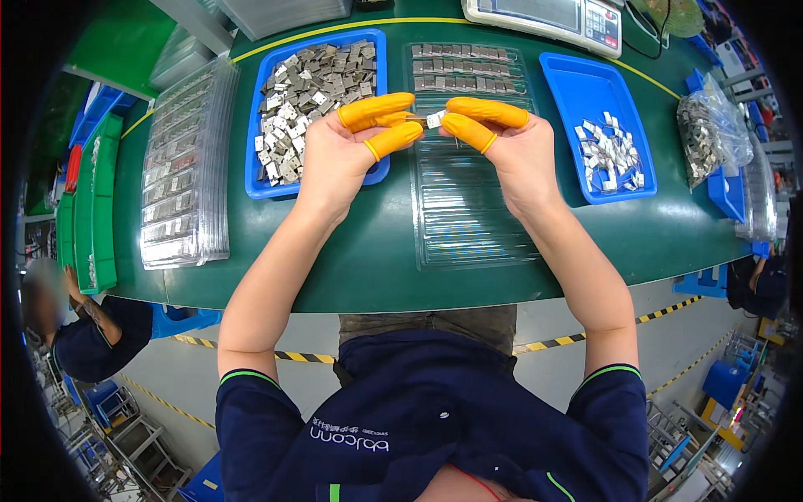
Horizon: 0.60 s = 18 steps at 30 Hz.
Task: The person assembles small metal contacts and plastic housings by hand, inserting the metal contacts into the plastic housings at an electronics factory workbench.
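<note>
My left hand (343, 151) and my right hand (510, 142) meet above the clear plastic tray (468, 201), with yellow finger cots on thumbs and fingers. A small white connector (434, 120) is pinched at the fingertips of my right hand, and thin wire ends hang below them. My left fingers are closed just beside the connector on a small piece they mostly cover. Several rows of grey metal pieces with wires (464, 67) lie in the far part of the tray.
A blue bin (251, 159) of grey metal pieces stands at left, beside stacked clear trays (213, 201). To the right, a blue bin (577, 75) holds white wired connectors. Beyond are a scale (598, 29) and a bag of parts (698, 138). Another person (92, 335) sits at far left.
</note>
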Each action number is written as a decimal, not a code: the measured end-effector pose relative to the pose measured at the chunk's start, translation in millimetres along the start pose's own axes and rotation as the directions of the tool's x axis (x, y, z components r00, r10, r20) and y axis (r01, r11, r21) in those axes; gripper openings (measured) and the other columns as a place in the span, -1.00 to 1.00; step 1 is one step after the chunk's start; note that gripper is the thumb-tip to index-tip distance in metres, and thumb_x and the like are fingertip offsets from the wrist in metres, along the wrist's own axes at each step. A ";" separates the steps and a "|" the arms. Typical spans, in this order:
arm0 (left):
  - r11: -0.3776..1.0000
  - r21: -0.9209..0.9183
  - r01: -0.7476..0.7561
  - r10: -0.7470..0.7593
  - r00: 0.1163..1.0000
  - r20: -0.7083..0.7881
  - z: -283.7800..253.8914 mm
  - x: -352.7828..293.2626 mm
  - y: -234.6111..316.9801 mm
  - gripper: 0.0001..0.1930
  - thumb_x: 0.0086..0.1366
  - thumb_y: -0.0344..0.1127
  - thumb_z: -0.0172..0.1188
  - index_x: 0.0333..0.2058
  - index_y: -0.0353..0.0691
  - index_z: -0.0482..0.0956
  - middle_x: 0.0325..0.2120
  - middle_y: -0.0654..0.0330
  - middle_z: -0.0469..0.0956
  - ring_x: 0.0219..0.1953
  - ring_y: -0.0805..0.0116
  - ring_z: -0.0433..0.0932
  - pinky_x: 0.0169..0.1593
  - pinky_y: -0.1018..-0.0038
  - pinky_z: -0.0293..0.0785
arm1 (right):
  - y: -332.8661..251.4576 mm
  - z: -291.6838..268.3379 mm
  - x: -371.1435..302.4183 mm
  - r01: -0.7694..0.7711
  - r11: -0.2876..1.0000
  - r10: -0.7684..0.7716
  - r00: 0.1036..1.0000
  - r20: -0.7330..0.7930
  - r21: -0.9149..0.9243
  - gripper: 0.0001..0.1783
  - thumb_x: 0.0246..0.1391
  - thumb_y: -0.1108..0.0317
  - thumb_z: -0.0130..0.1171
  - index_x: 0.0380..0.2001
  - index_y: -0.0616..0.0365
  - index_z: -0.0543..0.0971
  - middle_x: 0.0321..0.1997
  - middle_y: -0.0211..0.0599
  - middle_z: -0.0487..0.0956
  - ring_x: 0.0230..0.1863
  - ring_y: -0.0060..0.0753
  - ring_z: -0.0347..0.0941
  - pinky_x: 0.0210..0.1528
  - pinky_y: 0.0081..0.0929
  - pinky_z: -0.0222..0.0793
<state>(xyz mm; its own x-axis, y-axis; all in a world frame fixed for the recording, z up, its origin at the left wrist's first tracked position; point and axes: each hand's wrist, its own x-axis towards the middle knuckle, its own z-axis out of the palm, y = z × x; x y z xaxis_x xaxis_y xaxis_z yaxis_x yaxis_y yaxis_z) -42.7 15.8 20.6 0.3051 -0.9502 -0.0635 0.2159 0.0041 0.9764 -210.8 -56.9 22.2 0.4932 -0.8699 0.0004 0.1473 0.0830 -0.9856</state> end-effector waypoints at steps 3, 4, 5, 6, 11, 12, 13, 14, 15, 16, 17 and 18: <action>0.998 0.054 0.023 -0.023 1.000 0.005 1.1 -2.7 1.8 -0.72 0.06 -0.53 0.25 -0.20 -0.44 0.53 -0.31 0.05 0.58 -0.26 0.35 0.58 -0.11 0.54 0.50 | 1.5 4.2 -3.0 0.055 0.998 -0.056 0.998 -0.028 -0.009 -0.73 -0.08 0.55 0.23 -0.23 0.39 0.55 -0.25 -0.16 0.58 -0.24 -0.39 0.54 -0.07 -0.55 0.41; 0.998 0.050 0.044 -0.044 0.999 -0.008 2.5 -3.1 2.2 -0.73 0.07 -0.52 0.24 -0.20 -0.44 0.54 -0.30 0.05 0.58 -0.26 0.35 0.58 -0.12 0.55 0.50 | 1.3 4.9 -3.9 0.087 0.996 -0.088 0.995 -0.041 -0.028 -0.72 -0.08 0.56 0.23 -0.23 0.39 0.54 -0.25 -0.16 0.58 -0.24 -0.39 0.54 -0.08 -0.54 0.41; 0.997 0.046 0.066 -0.065 0.998 -0.022 3.4 -3.2 2.3 -0.73 0.08 -0.52 0.24 -0.20 -0.43 0.54 -0.30 0.06 0.58 -0.27 0.36 0.58 -0.13 0.56 0.50 | 1.4 4.8 -3.2 0.088 0.996 -0.089 0.995 -0.043 -0.028 -0.72 -0.08 0.56 0.23 -0.23 0.39 0.54 -0.25 -0.16 0.58 -0.24 -0.39 0.54 -0.08 -0.54 0.41; 0.996 0.048 0.068 -0.068 0.998 -0.015 3.4 -2.7 2.3 -0.73 0.08 -0.52 0.24 -0.20 -0.43 0.54 -0.30 0.06 0.58 -0.27 0.36 0.58 -0.13 0.56 0.50 | 1.9 4.5 -2.4 0.050 0.999 -0.050 0.998 -0.043 0.010 -0.72 -0.09 0.56 0.24 -0.23 0.39 0.54 -0.25 -0.16 0.58 -0.24 -0.39 0.54 -0.08 -0.55 0.41; 0.992 0.094 0.088 -0.090 0.996 0.025 1.8 -2.8 5.1 -0.74 0.09 -0.50 0.23 -0.21 -0.45 0.53 -0.36 0.04 0.58 -0.32 0.32 0.60 -0.20 0.58 0.52 | -1.4 -5.3 6.6 -0.026 0.999 0.028 0.995 0.095 -0.021 -0.73 -0.15 0.53 0.30 -0.28 0.32 0.59 -0.28 -0.26 0.60 -0.25 -0.53 0.52 -0.12 -0.64 0.40; 0.992 0.094 0.088 -0.091 0.996 0.025 1.9 -2.9 6.2 -0.74 0.09 -0.50 0.23 -0.21 -0.45 0.53 -0.36 0.04 0.58 -0.32 0.32 0.60 -0.20 0.58 0.52 | -2.2 -6.1 6.9 -0.026 0.999 0.028 0.995 0.096 -0.021 -0.73 -0.15 0.53 0.30 -0.28 0.32 0.59 -0.28 -0.26 0.60 -0.25 -0.53 0.52 -0.12 -0.64 0.40; 0.990 0.116 0.075 -0.079 0.997 0.025 2.1 -3.0 7.2 -0.76 0.08 -0.51 0.23 -0.24 -0.45 0.55 -0.37 0.06 0.59 -0.34 0.34 0.60 -0.20 0.58 0.52 | -2.9 -7.6 7.5 -0.026 0.998 0.032 0.991 0.129 -0.050 -0.72 -0.16 0.53 0.31 -0.28 0.30 0.59 -0.28 -0.28 0.60 -0.25 -0.53 0.51 -0.12 -0.64 0.40; 0.989 0.137 0.063 -0.067 0.997 0.025 2.0 -3.1 7.9 -0.78 0.07 -0.52 0.24 -0.26 -0.44 0.57 -0.37 0.07 0.60 -0.35 0.36 0.60 -0.19 0.58 0.52 | -3.4 -8.8 7.8 -0.024 0.997 0.037 0.986 0.163 -0.079 -0.71 -0.17 0.53 0.32 -0.28 0.29 0.59 -0.28 -0.30 0.60 -0.25 -0.54 0.50 -0.11 -0.64 0.39; 0.989 0.136 0.062 -0.066 0.998 0.024 0.4 -2.5 8.2 -0.78 0.07 -0.52 0.24 -0.26 -0.44 0.57 -0.37 0.07 0.60 -0.35 0.36 0.60 -0.19 0.58 0.52 | -3.7 -9.3 7.5 -0.024 0.997 0.037 0.986 0.164 -0.080 -0.71 -0.17 0.53 0.32 -0.28 0.29 0.59 -0.28 -0.30 0.60 -0.25 -0.54 0.50 -0.11 -0.64 0.39; 0.988 0.143 0.060 -0.071 0.995 0.071 -2.5 -1.1 8.7 -0.78 0.06 -0.53 0.24 -0.26 -0.44 0.57 -0.38 0.07 0.60 -0.36 0.36 0.60 -0.20 0.57 0.52 | -3.9 -9.5 7.1 -0.060 0.996 0.070 0.980 0.185 -0.060 -0.71 -0.17 0.52 0.32 -0.28 0.28 0.59 -0.29 -0.31 0.60 -0.25 -0.54 0.50 -0.11 -0.64 0.39; 0.987 0.149 0.057 -0.075 0.990 0.116 -4.7 -0.2 9.1 -0.78 0.06 -0.54 0.24 -0.27 -0.44 0.58 -0.39 0.06 0.60 -0.36 0.36 0.60 -0.20 0.57 0.53 | -4.1 -10.0 6.9 -0.096 0.995 0.102 0.973 0.207 -0.042 -0.72 -0.18 0.51 0.32 -0.28 0.27 0.60 -0.30 -0.32 0.60 -0.25 -0.55 0.49 -0.11 -0.63 0.38; 0.987 0.148 0.056 -0.074 0.991 0.115 -6.3 -0.2 9.1 -0.78 0.06 -0.54 0.24 -0.27 -0.44 0.58 -0.39 0.06 0.60 -0.36 0.36 0.60 -0.20 0.57 0.53 | -4.3 -11.1 7.3 -0.095 0.995 0.102 0.972 0.209 -0.043 -0.72 -0.18 0.51 0.32 -0.28 0.27 0.60 -0.30 -0.32 0.60 -0.25 -0.55 0.49 -0.11 -0.63 0.38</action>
<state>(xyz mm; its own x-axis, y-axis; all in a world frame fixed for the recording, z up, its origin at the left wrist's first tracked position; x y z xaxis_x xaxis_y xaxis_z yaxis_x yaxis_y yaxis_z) -35.0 18.1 28.2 0.1801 -0.9774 -0.1111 0.0928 -0.0955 0.9911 -217.3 -68.9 24.5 0.6742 -0.7357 -0.0646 0.0630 0.1445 -0.9875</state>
